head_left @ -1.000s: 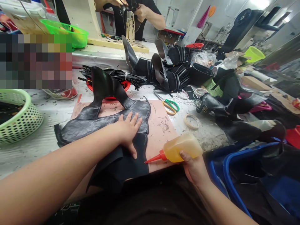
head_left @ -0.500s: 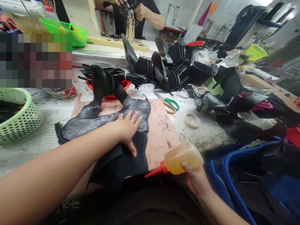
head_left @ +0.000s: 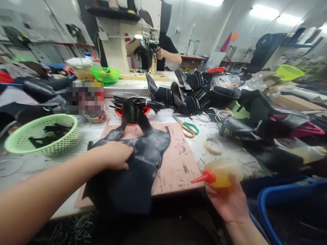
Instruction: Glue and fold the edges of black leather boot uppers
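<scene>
A black leather piece with a curved upper strap lies on the pink board, its dark fabric part hanging toward the front edge. My left hand is closed on the left part of the leather, thumb on top and fingertips partly hidden. In my right hand is a squeeze bottle of yellow liquid, its red nozzle pointing left above the board's right edge. Just behind the bottle a tape roll lies on the table, with scissors farther back.
At left stands a green basket with black pieces. Black leather parts are piled behind and to the right. A blue bin is at lower right. Across the table a person's arm is at a sewing machine.
The view has tilted up. My left hand has gone from lying spread on the leather to gripping it farther left. The bottle has moved up and right in my right hand.
</scene>
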Motion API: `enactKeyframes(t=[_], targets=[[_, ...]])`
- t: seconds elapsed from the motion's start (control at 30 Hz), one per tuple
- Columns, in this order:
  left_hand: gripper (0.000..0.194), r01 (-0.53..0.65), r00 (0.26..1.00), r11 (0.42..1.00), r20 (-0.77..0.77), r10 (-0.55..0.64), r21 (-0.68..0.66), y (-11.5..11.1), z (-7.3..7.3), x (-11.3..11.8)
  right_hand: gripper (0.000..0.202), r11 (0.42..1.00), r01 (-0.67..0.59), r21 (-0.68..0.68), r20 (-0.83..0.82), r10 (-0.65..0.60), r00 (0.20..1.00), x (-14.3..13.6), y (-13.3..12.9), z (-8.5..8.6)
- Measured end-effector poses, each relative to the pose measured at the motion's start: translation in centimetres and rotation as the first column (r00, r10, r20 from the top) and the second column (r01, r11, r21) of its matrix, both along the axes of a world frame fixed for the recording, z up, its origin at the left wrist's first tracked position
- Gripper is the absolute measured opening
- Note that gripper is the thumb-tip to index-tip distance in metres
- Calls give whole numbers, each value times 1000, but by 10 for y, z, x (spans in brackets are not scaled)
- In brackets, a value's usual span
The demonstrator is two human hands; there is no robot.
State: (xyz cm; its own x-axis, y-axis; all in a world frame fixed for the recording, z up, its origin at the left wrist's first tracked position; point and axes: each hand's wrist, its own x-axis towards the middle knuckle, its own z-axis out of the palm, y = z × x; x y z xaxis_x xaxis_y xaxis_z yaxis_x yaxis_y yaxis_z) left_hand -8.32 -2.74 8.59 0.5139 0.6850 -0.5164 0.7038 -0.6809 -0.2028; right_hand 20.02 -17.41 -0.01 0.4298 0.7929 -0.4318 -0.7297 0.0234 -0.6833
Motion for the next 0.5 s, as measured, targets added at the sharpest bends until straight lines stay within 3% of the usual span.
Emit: enactKeyframes(t=[0.13, 0.27, 0.4, 0.5], targets=[[33, 150, 986, 988, 85, -146, -42, -23, 8, -32, 41, 995, -5, 103, 24, 3, 1000, 11, 0, 1], [34, 233, 965, 972, 128, -231, -2, -27, 37, -59, 39, 986, 58, 154, -39, -53, 998, 25, -2, -3], [40, 203, 960, 978, 185, -210, 55, -4, 62, -72, 35, 977, 57, 206, -92, -39, 995, 36, -4, -1], [44, 79, 977, 981, 184, -112, 176, 11, 60, -61, 35, 975, 18, 220, -103, 5, 995, 44, -6, 1]])
